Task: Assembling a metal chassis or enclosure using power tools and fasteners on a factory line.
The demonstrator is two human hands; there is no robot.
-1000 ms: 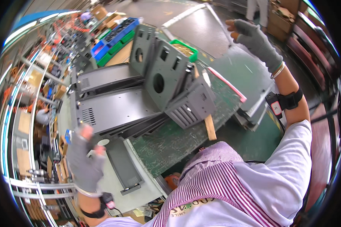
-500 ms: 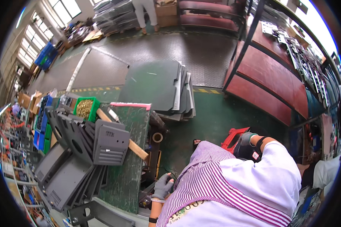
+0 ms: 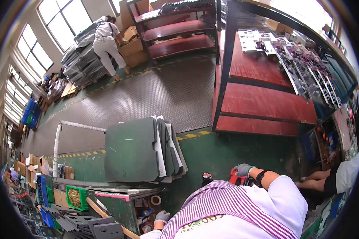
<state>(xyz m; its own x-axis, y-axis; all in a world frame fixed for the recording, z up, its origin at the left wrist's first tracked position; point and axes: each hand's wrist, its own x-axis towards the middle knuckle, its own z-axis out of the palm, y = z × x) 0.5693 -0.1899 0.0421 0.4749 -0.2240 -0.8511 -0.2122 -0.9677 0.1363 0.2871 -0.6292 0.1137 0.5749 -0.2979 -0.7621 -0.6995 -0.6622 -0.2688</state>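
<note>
My right hand [image 3: 243,170], in a grey fingerless glove, is closed over the top of a red slotted frame [image 3: 233,175] beside my right hip. My body hides most of that frame, so its kind cannot be told. My left hand [image 3: 162,217], gloved the same way, is low at my left side, near the open shelf under the green workbench [image 3: 119,207]. Its fingers look loosely spread, with nothing seen in them. Left of it, grey sheet-metal panels [image 3: 105,229] lie stacked on the bench beside a wooden strip [image 3: 103,213].
A pile of dark green boards [image 3: 131,151] stands ahead. A red-shelved rack [image 3: 263,99] holds metal parts at right. A green bin [image 3: 85,199] of small brass-coloured pieces is at left. One person [image 3: 105,42] bends over boxes far off; another [image 3: 343,175] is at right.
My view has tilted up and shifted, so the bench and panels sit lower. The far person shows more fully. My right hand stays on the red frame; my left stays near the bench.
</note>
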